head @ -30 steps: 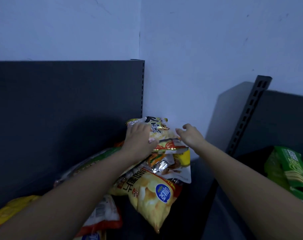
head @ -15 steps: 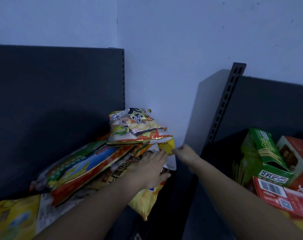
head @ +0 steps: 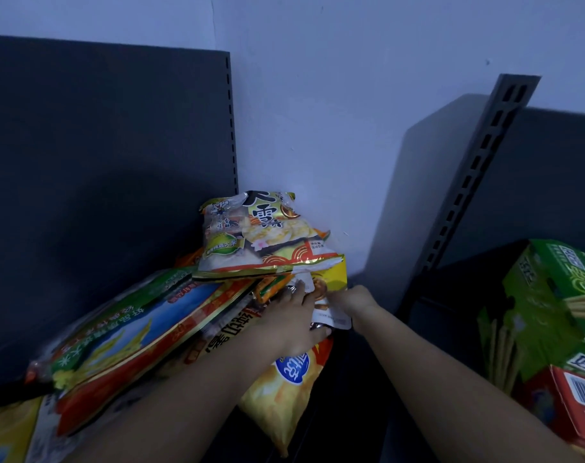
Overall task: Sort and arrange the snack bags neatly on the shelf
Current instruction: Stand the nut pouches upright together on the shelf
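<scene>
From the head view, the snack bags are in a loose, slanting heap at the right end of the dark-backed shelf, pushed into the corner by the pale wall. A rice-cracker bag lies on top at the far side. Under it, a long blue-and-red bag slopes down to the left. A yellow crisp bag hangs off the near edge.

Between the two hands a small yellow-and-white packet sticks out from under the rice-cracker bag. The left hand lies flat on the heap with its fingers spread, their tips touching that packet, and it curls round nothing. The right hand comes in from the right and meets the packet's right edge. Its fingertips go out of sight behind the wrapper, so I cannot tell whether they pinch it.

To the right, past a slotted upright, a green carton and a red carton stand in the next bay.

The step in hand looks like squaring up the right end of the heap, or freeing the small packet from it. Sorting seems far from done, as the bags overlap at different angles.

The next move probably needs the left hand to hold the stack down while the right draws the packet out. Otherwise the top bag could slide and the overhanging crisp bag could fall.
</scene>
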`<state>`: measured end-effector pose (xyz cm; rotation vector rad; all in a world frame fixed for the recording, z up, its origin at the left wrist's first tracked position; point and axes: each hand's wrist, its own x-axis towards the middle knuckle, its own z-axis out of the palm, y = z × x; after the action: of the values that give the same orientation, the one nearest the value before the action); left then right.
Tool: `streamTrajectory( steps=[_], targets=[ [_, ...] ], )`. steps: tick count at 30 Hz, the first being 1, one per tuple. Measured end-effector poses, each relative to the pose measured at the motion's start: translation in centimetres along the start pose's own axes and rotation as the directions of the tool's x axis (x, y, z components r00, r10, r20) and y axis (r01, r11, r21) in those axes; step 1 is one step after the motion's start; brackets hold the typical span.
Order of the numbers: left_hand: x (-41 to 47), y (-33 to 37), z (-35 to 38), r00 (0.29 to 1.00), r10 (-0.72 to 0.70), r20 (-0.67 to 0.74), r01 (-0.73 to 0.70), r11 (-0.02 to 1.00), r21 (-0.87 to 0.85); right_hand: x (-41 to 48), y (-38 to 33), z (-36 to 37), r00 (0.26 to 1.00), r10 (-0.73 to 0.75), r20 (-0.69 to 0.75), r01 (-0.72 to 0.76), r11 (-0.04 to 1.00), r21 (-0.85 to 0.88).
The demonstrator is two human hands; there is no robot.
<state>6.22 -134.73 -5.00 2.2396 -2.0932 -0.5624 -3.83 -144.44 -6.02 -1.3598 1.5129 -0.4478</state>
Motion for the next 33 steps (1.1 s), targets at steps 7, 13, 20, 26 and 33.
streamTrajectory(
  steps=[7,13,20,26,33],
  targets=[
    [0.7,0.4,-0.1,0.999,0.037,-0.014,-0.038,0.995,-0.089,-0.5,-0.3,-0.6,1.0,0.023,-0.015,-0.02,0.987,0.158],
    [0.6,1.0,0.0,0.989,0.107,-0.1,-0.124,0.976,-0.179,-2.3,-1.0,-2.2,0.995,-0.02,-0.093,0.044,0.962,0.268],
    [-1.2,4.9,-0.9,0.956,0.114,-0.269,-0.258,0.76,-0.596,-6.3,-2.5,-5.6,0.93,-0.171,-0.326,0.235,0.958,0.166],
    [-4.3,7.4,-3.1,0.98,-0.046,-0.192,-0.152,0.448,-0.881,-10.1,-2.1,-7.7,0.878,-0.219,-0.425,0.321,0.929,0.184],
    [-6.5,7.8,-3.6,0.99,-0.114,-0.088,-0.072,0.139,-0.988,-15.0,-1.4,-9.6,0.809,-0.323,-0.492,0.474,0.853,0.22]
  ],
)
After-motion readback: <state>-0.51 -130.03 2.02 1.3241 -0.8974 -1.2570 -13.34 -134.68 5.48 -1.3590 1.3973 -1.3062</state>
